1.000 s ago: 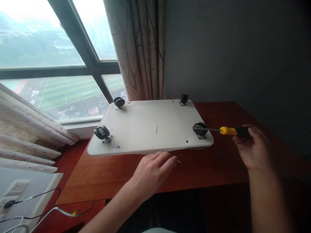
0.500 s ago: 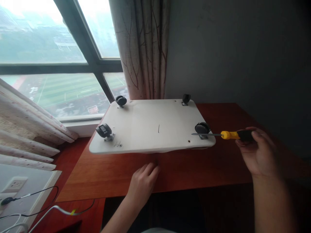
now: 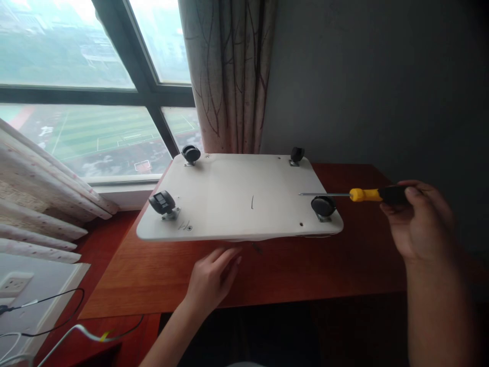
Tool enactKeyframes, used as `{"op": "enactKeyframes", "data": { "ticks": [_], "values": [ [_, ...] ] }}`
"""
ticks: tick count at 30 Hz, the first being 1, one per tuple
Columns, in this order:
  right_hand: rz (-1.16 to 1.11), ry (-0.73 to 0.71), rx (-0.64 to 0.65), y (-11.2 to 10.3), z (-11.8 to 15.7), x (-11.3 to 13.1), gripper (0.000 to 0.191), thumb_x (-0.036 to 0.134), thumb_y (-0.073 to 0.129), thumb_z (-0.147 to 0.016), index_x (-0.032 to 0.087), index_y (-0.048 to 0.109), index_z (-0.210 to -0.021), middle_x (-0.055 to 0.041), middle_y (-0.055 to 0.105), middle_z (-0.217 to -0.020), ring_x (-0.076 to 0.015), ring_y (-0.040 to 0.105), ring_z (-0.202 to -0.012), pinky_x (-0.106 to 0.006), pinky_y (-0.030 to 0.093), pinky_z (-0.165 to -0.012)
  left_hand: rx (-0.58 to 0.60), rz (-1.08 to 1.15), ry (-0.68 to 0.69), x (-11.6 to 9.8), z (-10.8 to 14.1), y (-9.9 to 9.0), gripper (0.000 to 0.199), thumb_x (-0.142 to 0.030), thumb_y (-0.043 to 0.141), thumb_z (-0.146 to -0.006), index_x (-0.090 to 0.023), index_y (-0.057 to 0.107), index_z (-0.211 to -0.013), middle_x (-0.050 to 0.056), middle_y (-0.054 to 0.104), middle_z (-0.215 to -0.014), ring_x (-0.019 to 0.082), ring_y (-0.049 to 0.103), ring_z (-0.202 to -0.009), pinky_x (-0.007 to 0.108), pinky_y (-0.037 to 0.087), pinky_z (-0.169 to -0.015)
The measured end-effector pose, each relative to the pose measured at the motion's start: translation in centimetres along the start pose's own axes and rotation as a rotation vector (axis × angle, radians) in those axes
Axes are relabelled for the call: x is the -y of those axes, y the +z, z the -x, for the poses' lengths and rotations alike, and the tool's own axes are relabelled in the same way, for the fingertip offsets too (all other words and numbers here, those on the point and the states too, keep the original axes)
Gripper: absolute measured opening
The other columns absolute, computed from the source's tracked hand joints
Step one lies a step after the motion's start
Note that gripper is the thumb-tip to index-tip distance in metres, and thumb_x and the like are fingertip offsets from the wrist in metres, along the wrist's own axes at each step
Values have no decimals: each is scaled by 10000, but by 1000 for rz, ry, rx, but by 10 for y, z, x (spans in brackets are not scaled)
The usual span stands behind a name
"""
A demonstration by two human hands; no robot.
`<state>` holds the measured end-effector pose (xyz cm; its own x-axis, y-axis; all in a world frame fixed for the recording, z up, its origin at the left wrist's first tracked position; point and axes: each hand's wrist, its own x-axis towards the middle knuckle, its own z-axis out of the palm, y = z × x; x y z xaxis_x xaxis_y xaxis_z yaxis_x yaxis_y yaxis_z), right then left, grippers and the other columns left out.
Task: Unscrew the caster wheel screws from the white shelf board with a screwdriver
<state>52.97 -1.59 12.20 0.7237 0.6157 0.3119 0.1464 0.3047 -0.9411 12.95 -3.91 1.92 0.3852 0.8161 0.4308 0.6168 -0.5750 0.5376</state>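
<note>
My right hand (image 3: 420,219) is closed round the black and yellow handle of a screwdriver (image 3: 364,194). Its shaft points left, passing in view above the near right caster wheel (image 3: 323,206). A white board (image 3: 229,193) lies on the wooden table, with black casters on metal plates at its corners. Just in front of the board's near edge is my left hand (image 3: 212,278), fingers curled and thumb drawn towards them. Whatever may be between those fingertips is too small to make out. To the right of them, small dark items (image 3: 257,248) lie on the table.
The reddish wooden table (image 3: 153,285) extends beyond the board on the right. A window and curtain (image 3: 233,76) stand behind it, with a grey wall at the right. Cables (image 3: 82,329) run near a wall socket (image 3: 15,284) at the lower left.
My left hand has drawn back to the left, uncovering small dark items on the table. My right hand has lifted the screwdriver slightly up and to the right.
</note>
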Motion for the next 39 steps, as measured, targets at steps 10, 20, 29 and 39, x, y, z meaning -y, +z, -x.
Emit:
{"op": "enactKeyframes", "data": {
  "ticks": [10, 20, 29, 39],
  "values": [
    [184, -431, 145, 67, -57, 27, 205, 303, 725, -740, 215, 643, -906, -64, 712, -827, -219, 708, -723, -305, 530, -561, -88, 153, 30, 11, -6, 5, 272, -148, 571, -975, -204, 660, -1226, 53, 758, -964, 116, 679, -664, 200, 548, -621],
    [556, -710, 240, 122, -100, 22, 246, 400, 670, -845, 222, 710, -1010, -27, 703, -874, -177, 685, -680, -299, 569, -579, -110, 198, 68, 16, -3, 6, 330, -94, 570, -955, -211, 626, -1259, 50, 760, -985, 131, 734, -786, 179, 560, -695],
    [681, -702, 316, 161, -110, 10, 204, 376, 658, -826, 229, 718, -954, 0, 667, -780, -171, 616, -620, -318, 522, -641, -90, 219, 57, 15, -3, 7, 343, -91, 546, -963, -222, 632, -1269, 50, 762, -1020, 147, 745, -855, 195, 571, -741],
    [725, -686, 333, 164, -111, 11, 209, 395, 648, -825, 240, 714, -950, -22, 695, -821, -199, 640, -662, -344, 527, -675, -77, 181, 75, 17, 0, 10, 366, -91, 540, -964, -224, 608, -1298, 65, 746, -1014, 158, 722, -823, 221, 563, -711]
  ]
}}
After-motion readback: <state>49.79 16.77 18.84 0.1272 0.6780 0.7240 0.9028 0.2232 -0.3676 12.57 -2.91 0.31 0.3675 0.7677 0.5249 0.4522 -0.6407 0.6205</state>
